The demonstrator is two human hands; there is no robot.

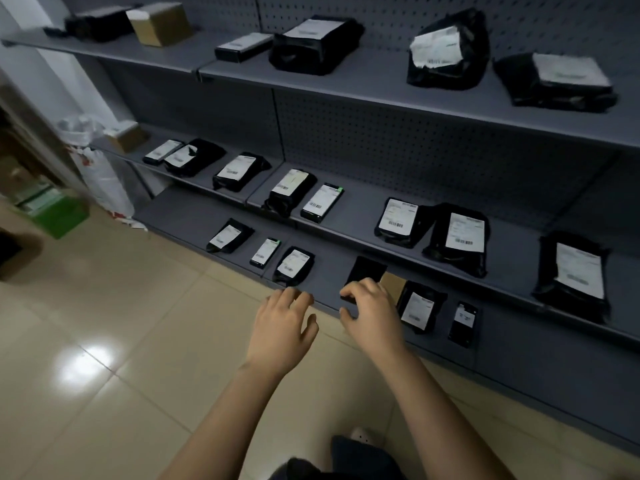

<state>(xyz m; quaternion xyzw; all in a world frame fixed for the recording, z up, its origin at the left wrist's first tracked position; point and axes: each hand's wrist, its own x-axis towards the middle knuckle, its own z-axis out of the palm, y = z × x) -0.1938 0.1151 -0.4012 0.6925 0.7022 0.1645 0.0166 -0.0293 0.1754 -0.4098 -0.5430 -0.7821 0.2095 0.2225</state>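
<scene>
A plain black parcel (366, 269) with no label showing lies on the bottom grey shelf (325, 289). My right hand (372, 315) reaches over its near end, fingers curled on top and thumb below the edge, pinching it. A brown cardboard piece (393, 283) shows just right of that parcel. My left hand (282, 329) hovers at the shelf's front edge with relaxed, slightly bent fingers and holds nothing.
Several black parcels with white labels lie on three grey pegboard shelves, such as one (417, 308) right of my right hand and one (293, 265) to the left. A brown box (160, 23) sits top left. Beige tiled floor (121, 323) lies below; a green box (55, 213) stands far left.
</scene>
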